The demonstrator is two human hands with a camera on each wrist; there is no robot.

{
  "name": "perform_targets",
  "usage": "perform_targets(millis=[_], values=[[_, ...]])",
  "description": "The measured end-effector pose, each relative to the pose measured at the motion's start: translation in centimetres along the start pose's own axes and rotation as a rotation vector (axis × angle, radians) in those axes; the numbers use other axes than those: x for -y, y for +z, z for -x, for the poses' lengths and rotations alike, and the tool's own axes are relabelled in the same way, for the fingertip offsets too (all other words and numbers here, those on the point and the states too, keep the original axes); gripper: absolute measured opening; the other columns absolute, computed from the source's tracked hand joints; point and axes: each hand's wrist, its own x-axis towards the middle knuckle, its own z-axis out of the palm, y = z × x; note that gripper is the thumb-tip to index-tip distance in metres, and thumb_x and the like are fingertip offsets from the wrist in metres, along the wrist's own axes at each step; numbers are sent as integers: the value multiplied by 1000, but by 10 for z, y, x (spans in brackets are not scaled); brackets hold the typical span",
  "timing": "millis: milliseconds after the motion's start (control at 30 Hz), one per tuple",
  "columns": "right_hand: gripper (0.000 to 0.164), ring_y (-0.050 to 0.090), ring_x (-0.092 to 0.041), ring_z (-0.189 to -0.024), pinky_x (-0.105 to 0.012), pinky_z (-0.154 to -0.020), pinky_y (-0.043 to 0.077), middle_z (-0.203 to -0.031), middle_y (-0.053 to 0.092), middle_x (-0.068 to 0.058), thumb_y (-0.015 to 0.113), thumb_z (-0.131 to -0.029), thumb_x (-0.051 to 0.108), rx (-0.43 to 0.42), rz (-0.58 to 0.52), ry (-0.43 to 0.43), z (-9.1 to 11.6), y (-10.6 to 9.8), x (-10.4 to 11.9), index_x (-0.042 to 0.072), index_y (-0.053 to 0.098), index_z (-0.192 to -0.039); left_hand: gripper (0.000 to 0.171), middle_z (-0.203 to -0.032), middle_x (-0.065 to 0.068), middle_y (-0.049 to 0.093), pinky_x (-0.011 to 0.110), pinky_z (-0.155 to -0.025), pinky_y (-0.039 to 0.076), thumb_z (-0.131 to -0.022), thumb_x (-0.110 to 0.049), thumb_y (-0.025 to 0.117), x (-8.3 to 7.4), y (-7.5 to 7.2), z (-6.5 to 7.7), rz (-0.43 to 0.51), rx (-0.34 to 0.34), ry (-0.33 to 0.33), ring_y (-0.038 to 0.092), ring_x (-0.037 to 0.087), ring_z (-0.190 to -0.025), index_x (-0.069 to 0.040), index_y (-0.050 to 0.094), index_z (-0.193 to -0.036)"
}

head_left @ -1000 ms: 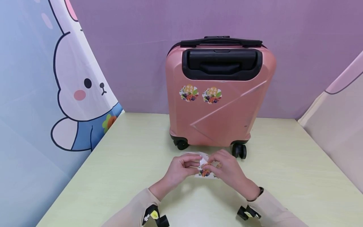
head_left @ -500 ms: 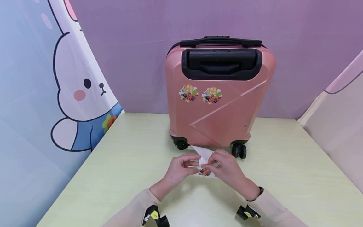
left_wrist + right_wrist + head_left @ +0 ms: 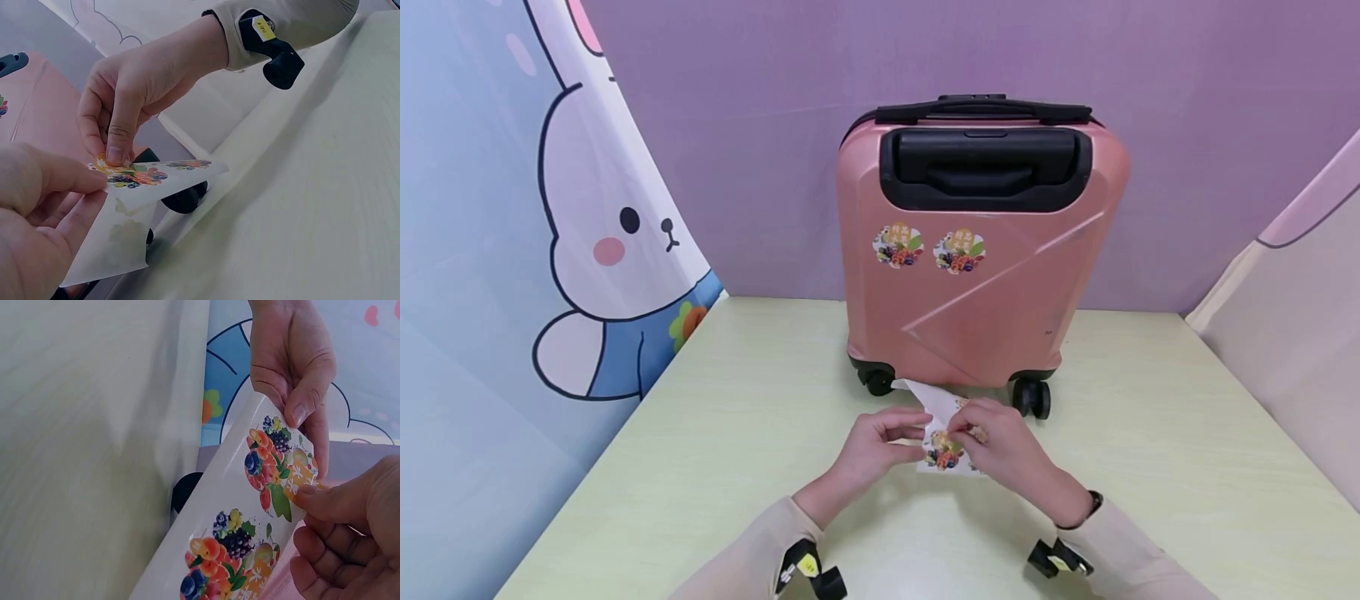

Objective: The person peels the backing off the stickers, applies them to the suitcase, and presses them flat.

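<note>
A white sheet of round fruit stickers [image 3: 219,487] is held between both hands, above the table and in front of the suitcase. My left hand [image 3: 871,446] pinches its left edge between thumb and fingers. With thumb and finger, my right hand [image 3: 1003,442] pinches the orange upper edge of one fruit sticker [image 3: 272,465]. Most of that sticker lies against the sheet; whether its pinched edge is lifted cannot be made out. The sheet is bent, its far part rising towards the suitcase. Below it in the right wrist view is another fruit sticker [image 3: 225,562].
An upright pink suitcase [image 3: 992,325] with black wheels stands just beyond the hands. Two matching stickers, a left one [image 3: 898,246] and a right one [image 3: 959,252], are on its front. The pale table [image 3: 700,483] meets a purple backdrop [image 3: 760,167] behind.
The sheet's far part has risen and bent up towards the suitcase. My right hand has shifted slightly right, showing more of the sticker. My left hand stays nearly in place.
</note>
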Motion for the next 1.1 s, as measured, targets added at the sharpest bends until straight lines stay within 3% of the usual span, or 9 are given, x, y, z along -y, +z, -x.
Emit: perform_targets(millis=[667, 967, 1100], values=[[29, 59, -10, -70, -23, -59, 54, -86, 67, -1, 76, -73, -19, -20, 3, -59, -5, -6, 1, 6, 70, -86, 60, -141, 21, 49, 34, -82, 59, -75, 22, 70, -2, 2, 0, 97, -14, -95, 67, 31, -106, 9, 58, -132], [27, 60, -11, -74, -25, -63, 56, -87, 68, -2, 77, -74, -17, 0, 24, -33, -4, -7, -4, 6, 70, -86, 64, -144, 21, 46, 31, -79, 59, -76, 21, 70, 2, 2, -1, 84, 14, -71, 70, 27, -98, 4, 56, -136], [27, 61, -11, -74, -26, -63, 56, -87, 68, -2, 77, -73, -17, 2, 21, -38, -5, -8, -5, 5, 70, -86, 54, -139, 24, 50, 31, -81, 59, -78, 19, 70, 3, 2, -2, 46, 35, -39, 69, 36, -99, 9, 60, -130]])
